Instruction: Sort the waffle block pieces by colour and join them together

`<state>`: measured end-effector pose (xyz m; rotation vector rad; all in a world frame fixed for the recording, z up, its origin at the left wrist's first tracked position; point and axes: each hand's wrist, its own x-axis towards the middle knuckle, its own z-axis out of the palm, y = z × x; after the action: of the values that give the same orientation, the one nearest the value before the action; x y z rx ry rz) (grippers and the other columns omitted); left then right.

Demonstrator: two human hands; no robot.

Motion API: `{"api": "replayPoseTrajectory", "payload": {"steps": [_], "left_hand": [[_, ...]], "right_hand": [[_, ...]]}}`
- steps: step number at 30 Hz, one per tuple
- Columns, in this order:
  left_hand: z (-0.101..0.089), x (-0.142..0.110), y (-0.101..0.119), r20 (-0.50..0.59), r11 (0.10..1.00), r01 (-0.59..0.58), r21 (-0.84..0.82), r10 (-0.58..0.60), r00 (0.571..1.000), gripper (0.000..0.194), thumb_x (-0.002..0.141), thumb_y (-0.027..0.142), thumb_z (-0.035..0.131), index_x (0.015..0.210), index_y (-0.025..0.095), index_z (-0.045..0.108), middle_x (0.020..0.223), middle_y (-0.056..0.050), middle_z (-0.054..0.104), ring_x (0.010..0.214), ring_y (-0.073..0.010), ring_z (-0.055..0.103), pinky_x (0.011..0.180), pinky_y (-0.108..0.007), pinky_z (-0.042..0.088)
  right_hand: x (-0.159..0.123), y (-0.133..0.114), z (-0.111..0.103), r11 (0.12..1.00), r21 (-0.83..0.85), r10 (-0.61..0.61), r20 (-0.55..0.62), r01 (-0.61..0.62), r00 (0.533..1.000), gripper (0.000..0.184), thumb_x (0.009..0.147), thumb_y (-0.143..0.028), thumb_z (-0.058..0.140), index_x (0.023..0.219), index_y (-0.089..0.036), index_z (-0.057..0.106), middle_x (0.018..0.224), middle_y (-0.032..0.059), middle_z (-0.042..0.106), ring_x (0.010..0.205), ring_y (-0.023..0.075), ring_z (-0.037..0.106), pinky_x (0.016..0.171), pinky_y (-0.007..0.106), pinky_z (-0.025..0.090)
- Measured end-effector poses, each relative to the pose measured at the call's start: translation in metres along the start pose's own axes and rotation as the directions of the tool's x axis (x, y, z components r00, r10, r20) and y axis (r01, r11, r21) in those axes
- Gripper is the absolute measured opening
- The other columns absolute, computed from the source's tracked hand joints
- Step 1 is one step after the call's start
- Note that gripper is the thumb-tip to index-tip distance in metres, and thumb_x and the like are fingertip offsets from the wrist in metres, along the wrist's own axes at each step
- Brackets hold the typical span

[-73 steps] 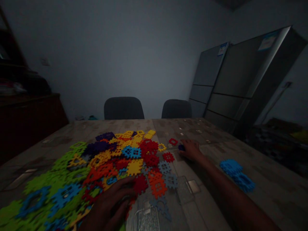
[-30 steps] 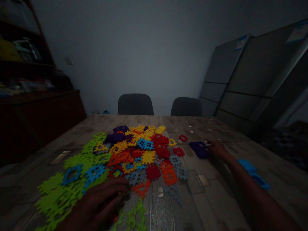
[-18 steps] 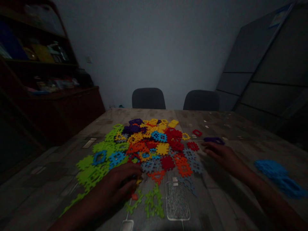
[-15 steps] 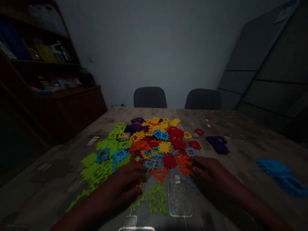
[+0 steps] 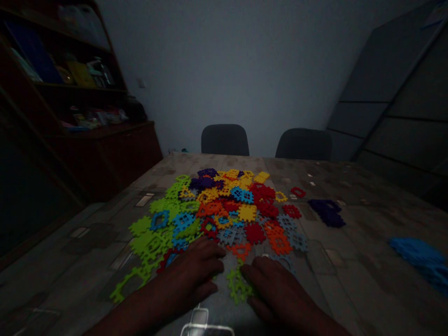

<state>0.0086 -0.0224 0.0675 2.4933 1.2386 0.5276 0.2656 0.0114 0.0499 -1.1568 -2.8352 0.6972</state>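
A heap of flat, toothed plastic tiles (image 5: 227, 210) in green, yellow, red, blue, orange, grey and purple covers the middle of the table (image 5: 350, 242). My left hand (image 5: 194, 275) lies at the heap's near edge, fingers curled down onto the tiles. My right hand (image 5: 276, 289) rests palm down just right of it, fingers reaching toward a loose green tile (image 5: 238, 287) that lies between the two hands. Neither hand lifts anything. A small group of purple tiles (image 5: 327, 212) sits apart on the right.
A pile of blue tiles (image 5: 420, 256) lies near the table's right edge. Two dark chairs (image 5: 226, 139) stand at the far side. A dark wooden shelf unit (image 5: 70, 107) is on the left, grey cabinets (image 5: 395, 107) on the right. The room is dim.
My right hand left the purple tiles on the right and came back to the near edge beside my left hand. The view has turned to the left.
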Motion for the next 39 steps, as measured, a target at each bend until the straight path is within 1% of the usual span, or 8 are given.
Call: {"api": "replayPoseTrajectory", "payload": {"steps": [4, 12, 16, 19, 25, 29, 34, 39], "left_hand": [[-0.002, 0.003, -0.002, -0.049, 1.000, -0.014, -0.024, 0.013, 0.999, 0.023, 0.094, 0.023, 0.064, 0.116, 0.023, 0.066, 0.132, -0.009, 0.065, 0.124, -0.0263, 0.058, 0.105, -0.039, 0.049], [0.010, 0.005, 0.004, -0.172, 0.998, -0.054, 0.030, 0.058, 0.983, 0.017, 0.102, 0.023, 0.050, 0.111, 0.022, 0.064, 0.118, -0.008, 0.069, 0.109, -0.0242, 0.063, 0.096, -0.040, 0.050], [0.026, 0.005, 0.018, -0.116, 0.996, -0.027, 0.080, 0.036, 0.993, 0.044, 0.094, 0.040, 0.068, 0.133, 0.025, 0.052, 0.129, -0.010, 0.065, 0.117, -0.0293, 0.058, 0.110, -0.053, 0.038], [0.036, 0.006, 0.025, -0.032, 0.996, 0.018, 0.090, -0.015, 0.999, 0.065, 0.084, 0.037, 0.081, 0.138, 0.027, 0.046, 0.131, -0.007, 0.064, 0.121, -0.0300, 0.055, 0.119, -0.059, 0.024], [0.044, 0.005, 0.026, 0.014, 0.998, 0.056, 0.019, -0.056, 0.998, 0.073, 0.079, 0.018, 0.079, 0.140, 0.031, 0.042, 0.128, -0.005, 0.063, 0.120, -0.0277, 0.055, 0.122, -0.061, 0.016], [0.049, 0.002, 0.027, 0.000, 1.000, -0.005, 0.024, 0.005, 1.000, 0.070, 0.076, 0.016, 0.080, 0.136, 0.030, 0.047, 0.123, -0.004, 0.065, 0.120, -0.0276, 0.056, 0.123, -0.063, 0.011], [0.023, -0.003, 0.016, 0.000, 0.990, -0.105, 0.093, 0.105, 0.994, 0.051, 0.084, 0.021, 0.074, 0.130, 0.029, 0.055, 0.133, -0.005, 0.064, 0.136, -0.0303, 0.047, 0.123, -0.058, 0.017], [-0.031, -0.009, -0.022, -0.269, 0.987, 0.057, 0.150, -0.015, 0.963, 0.027, 0.104, 0.022, 0.046, 0.126, 0.026, 0.061, 0.122, -0.008, 0.069, 0.111, -0.0240, 0.063, 0.096, -0.041, 0.050]], "right_hand": [[-0.005, 0.018, 0.006, 0.999, 0.033, -0.030, -0.050, 0.031, 0.998, 0.056, 0.078, -0.020, 0.068, 0.133, -0.026, 0.062, 0.126, 0.0120, 0.068, 0.114, 0.0315, 0.062, 0.097, 0.043, 0.048], [-0.010, 0.030, -0.010, 0.964, 0.267, 0.025, -0.130, 0.010, 0.991, 0.039, 0.095, -0.027, 0.042, 0.125, -0.018, 0.064, 0.109, 0.0126, 0.075, 0.095, 0.0254, 0.070, 0.082, 0.035, 0.051], [-0.013, 0.030, -0.018, 0.965, 0.213, 0.176, -0.110, -0.150, 0.978, 0.053, 0.093, -0.028, 0.044, 0.143, -0.014, 0.053, 0.107, 0.0156, 0.076, 0.093, 0.0289, 0.071, 0.081, 0.040, 0.051], [-0.016, 0.029, -0.021, 0.963, 0.157, 0.235, -0.081, -0.221, 0.969, 0.053, 0.094, -0.028, 0.046, 0.145, -0.013, 0.052, 0.109, 0.0173, 0.075, 0.096, 0.0309, 0.071, 0.083, 0.042, 0.052], [-0.018, 0.026, -0.017, 0.989, 0.070, 0.142, -0.164, -0.132, 0.976, 0.050, 0.091, -0.025, 0.059, 0.140, -0.017, 0.055, 0.131, 0.0177, 0.063, 0.118, 0.0302, 0.061, 0.100, 0.045, 0.047], [-0.016, 0.025, -0.012, 0.996, -0.001, 0.090, -0.126, -0.091, 0.988, 0.048, 0.082, -0.022, 0.069, 0.129, -0.020, 0.061, 0.124, 0.0146, 0.061, 0.111, 0.0316, 0.059, 0.094, 0.047, 0.050], [-0.014, 0.027, -0.013, 0.997, -0.054, 0.046, -0.112, -0.053, 0.993, 0.042, 0.081, -0.012, 0.061, 0.122, -0.020, 0.063, 0.119, 0.0133, 0.061, 0.107, 0.0305, 0.059, 0.090, 0.046, 0.052], [-0.014, 0.030, -0.014, 0.998, -0.050, 0.014, -0.177, -0.023, 0.984, 0.052, 0.080, -0.001, 0.053, 0.129, -0.017, 0.061, 0.121, 0.0146, 0.063, 0.108, 0.0286, 0.062, 0.093, 0.045, 0.053]]}}
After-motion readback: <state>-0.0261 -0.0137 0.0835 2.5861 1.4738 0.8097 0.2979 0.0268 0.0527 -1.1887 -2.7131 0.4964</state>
